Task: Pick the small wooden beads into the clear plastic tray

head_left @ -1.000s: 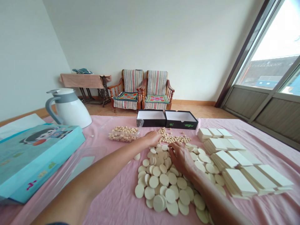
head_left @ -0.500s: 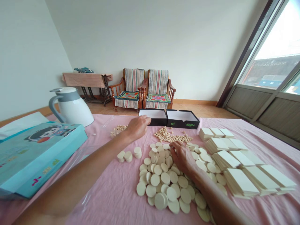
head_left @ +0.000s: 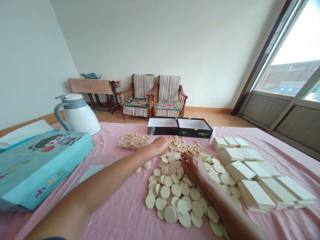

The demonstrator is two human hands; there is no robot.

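My left hand [head_left: 163, 145] reaches to the left edge of a loose pile of small round wooden pieces [head_left: 188, 147]. Its back faces me, and I cannot make out whether the fingers hold any. Resting at the far side of a heap of flat pale wooden discs [head_left: 176, 190], my right hand [head_left: 193, 163] has its fingers bent slightly and apart, with no disc visibly gripped. A clear bag of small wooden pieces [head_left: 133, 141] lies beyond my left forearm. Short stacks of discs [head_left: 147, 165] are partly hidden behind that arm.
Two black open boxes [head_left: 195, 133] with white insides stand at the back of the pink cloth [head_left: 120, 213]. Stacked pale rectangular boards [head_left: 256, 194] are on the right. A light-blue box [head_left: 47, 166] and a white jug [head_left: 81, 116] stand left.
My left hand has moved right and nearer, from in front of the left black box to the small wooden pieces. The short disc stacks are now mostly covered. My right hand stays put.
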